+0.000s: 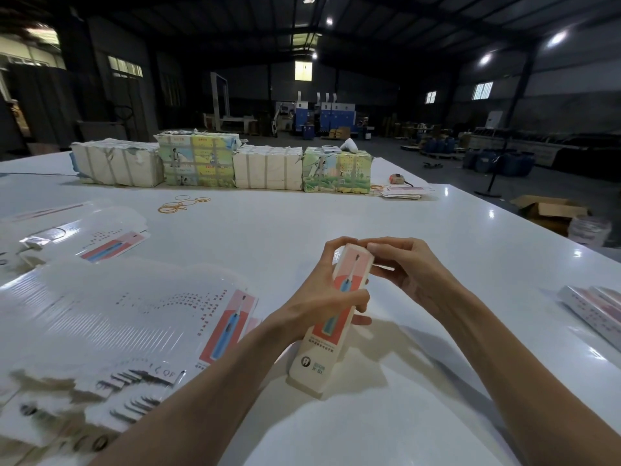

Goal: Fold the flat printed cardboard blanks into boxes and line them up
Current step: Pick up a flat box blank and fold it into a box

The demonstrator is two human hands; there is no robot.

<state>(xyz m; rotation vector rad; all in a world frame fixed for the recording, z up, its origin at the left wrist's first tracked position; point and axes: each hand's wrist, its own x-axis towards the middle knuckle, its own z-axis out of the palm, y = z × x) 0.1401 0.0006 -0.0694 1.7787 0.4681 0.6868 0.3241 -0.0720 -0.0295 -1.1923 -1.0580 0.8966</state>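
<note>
Both forearms reach in from the bottom edge and meet at a box [337,326], a long narrow carton printed with a blue toothbrush on a red and pink panel. It stands tilted above the table [437,230], with its top end leaning away from the camera. I cannot tell whether its lower end touches the surface. The left hand [319,297] is wrapped round the middle of the box, thumb across the printed face and forefinger reaching up to the top end. The right hand [400,264] has curled fingers on that top end, pinching it from the right side.

Just left of the arms lies a fanned stack of blanks [151,314], flat and with the same print. A second, smaller stack [100,237] lies further back on the left. At the right edge, finished boxes [594,311] lie side by side. Rubber bands [181,205] are scattered beyond the middle of the table. Along the far edge stands a row of wrapped bundles [218,163], with a few more flat sheets [403,192] just right of them.
</note>
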